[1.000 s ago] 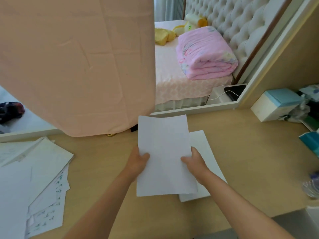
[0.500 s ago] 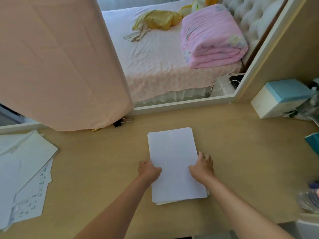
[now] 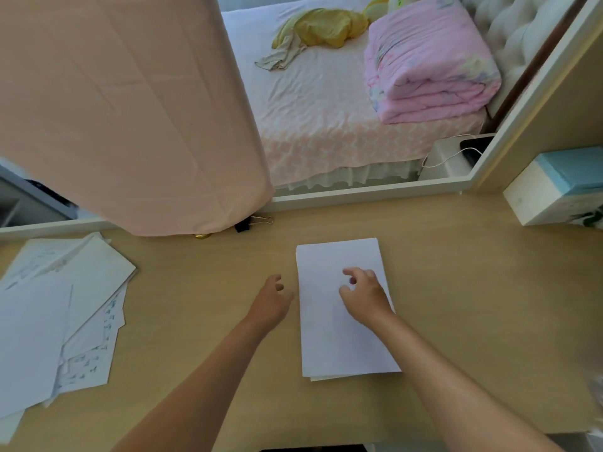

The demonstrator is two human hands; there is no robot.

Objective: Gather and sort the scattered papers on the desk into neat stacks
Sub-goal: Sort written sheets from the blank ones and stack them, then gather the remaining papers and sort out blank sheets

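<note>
A neat stack of white papers (image 3: 339,340) lies flat on the wooden table (image 3: 483,288), a little right of the middle. Its near edge shows some lower sheets that stick out slightly. The right hand (image 3: 363,296) is above the far half of this stack with the fingers bent loosely downward. It grips nothing, and whether the fingertips touch the top sheet I cannot tell. The left hand (image 3: 270,301) is just beside the left edge of the stack, above bare table, with fingers relaxed and empty. The two hands are apart.

At the left side of the table lies a loose pile of papers (image 3: 58,318), some with printed marks, overlapping at different angles. A black binder clip (image 3: 243,226) sits at the far edge, under a hanging pink cloth (image 3: 130,109).
</note>
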